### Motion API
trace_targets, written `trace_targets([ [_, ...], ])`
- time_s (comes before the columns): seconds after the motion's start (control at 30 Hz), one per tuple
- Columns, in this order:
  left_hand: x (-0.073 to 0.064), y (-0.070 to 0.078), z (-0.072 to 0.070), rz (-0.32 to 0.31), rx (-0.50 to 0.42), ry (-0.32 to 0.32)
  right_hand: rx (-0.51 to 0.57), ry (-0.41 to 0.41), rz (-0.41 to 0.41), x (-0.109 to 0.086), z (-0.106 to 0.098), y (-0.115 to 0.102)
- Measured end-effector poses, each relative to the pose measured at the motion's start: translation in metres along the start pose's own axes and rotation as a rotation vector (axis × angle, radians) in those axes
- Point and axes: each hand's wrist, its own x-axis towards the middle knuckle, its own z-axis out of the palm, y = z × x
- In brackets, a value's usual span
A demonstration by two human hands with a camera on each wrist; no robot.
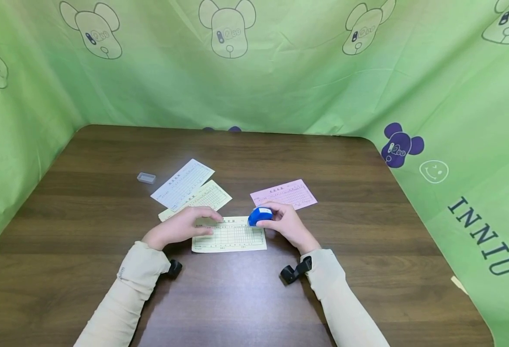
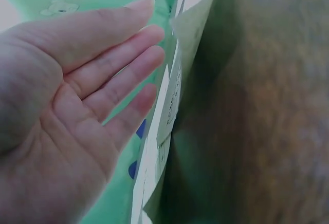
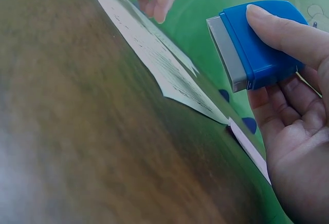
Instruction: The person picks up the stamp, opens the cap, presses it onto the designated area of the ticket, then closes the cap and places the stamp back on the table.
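Observation:
A pale yellow-green printed form (image 1: 228,241) lies on the table in front of the person. The right hand (image 1: 291,226) pinches a blue stamp (image 1: 259,218) between thumb and fingers over the form's upper right corner. In the right wrist view the stamp (image 3: 267,44) is held above the paper, its grey end facing the table side. At the form's left part is the left hand (image 1: 178,227), holding nothing. Its fingers look fairly straight in the left wrist view, where the hand (image 2: 77,95) is seen from the palm; whether the fingertips touch the paper I cannot tell.
A light blue form (image 1: 182,184) overlaps a second yellowish form (image 1: 211,196) behind the left hand. Beyond the right hand lies a pink form (image 1: 285,193). A small clear cap (image 1: 146,178) sits at the far left. Green printed cloth (image 1: 280,96) surrounds the wooden table (image 1: 367,289).

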Motion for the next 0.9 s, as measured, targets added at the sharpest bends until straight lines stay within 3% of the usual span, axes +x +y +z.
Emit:
trace_targets([
  [0.37,-0.010,0.001,0.001,0.018,0.064,-0.013,0.019,-0.012,-0.007,-0.004,0.001,0.001],
  [0.9,-0.023,0.000,0.004,0.016,0.070,-0.006,-0.025,-0.006,0.001,-0.011,0.001,0.000],
])
